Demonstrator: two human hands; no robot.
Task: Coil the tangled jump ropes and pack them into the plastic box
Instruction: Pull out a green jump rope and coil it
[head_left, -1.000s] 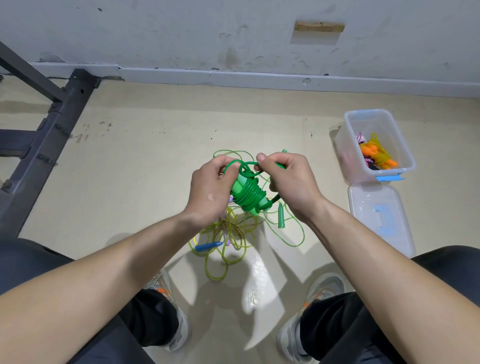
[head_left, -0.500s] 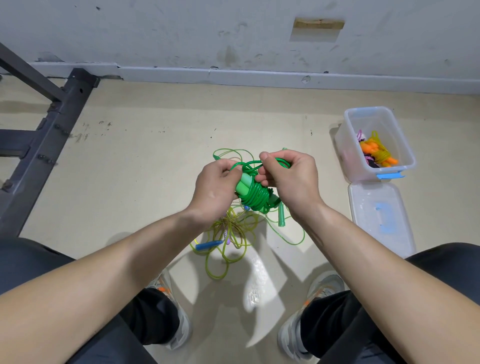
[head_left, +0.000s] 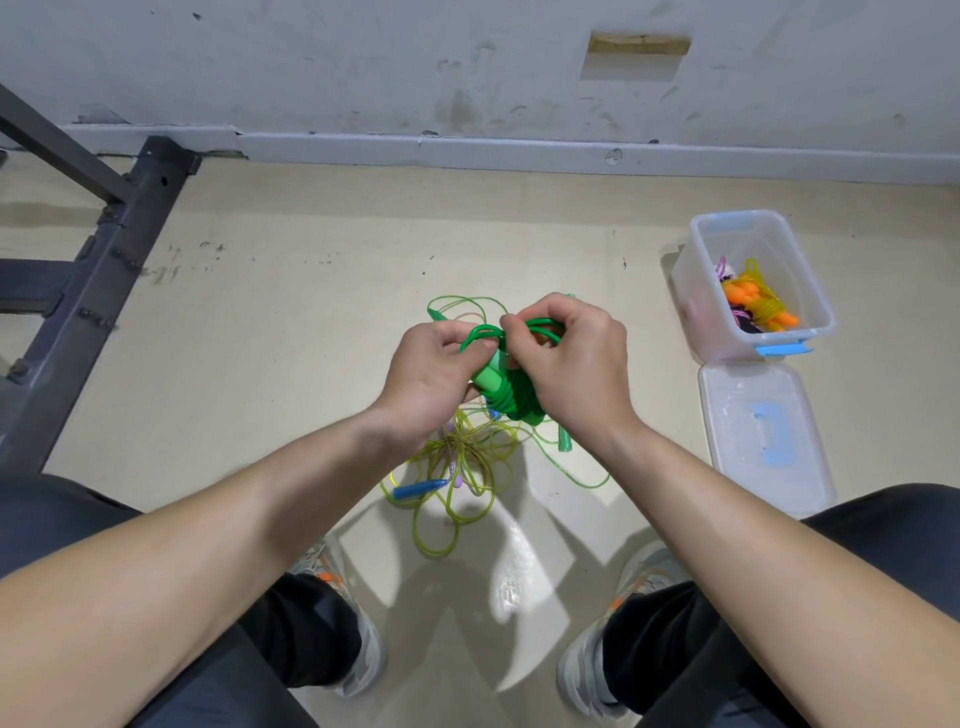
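We see the left hand curled round the green jump rope, fingers closed on its paired smooth plastic handles. The right hand pinches a loop of the glossy cord at the top of the bundle. The rest of the cord is wound in tight turns about the handles. The bundle is held in the air above a loose tangle of thin translucent yellow-green ropes, with a blue handle at its near-left edge and a green handle at its right. Well apart to the right stands the clear rectangular plastic box, open, holding coiled ropes in orange, yellow and purple. Its lid lies flat just on the near side. A dark metal frame bounds the left, and bare beige floor runs to the skirting.
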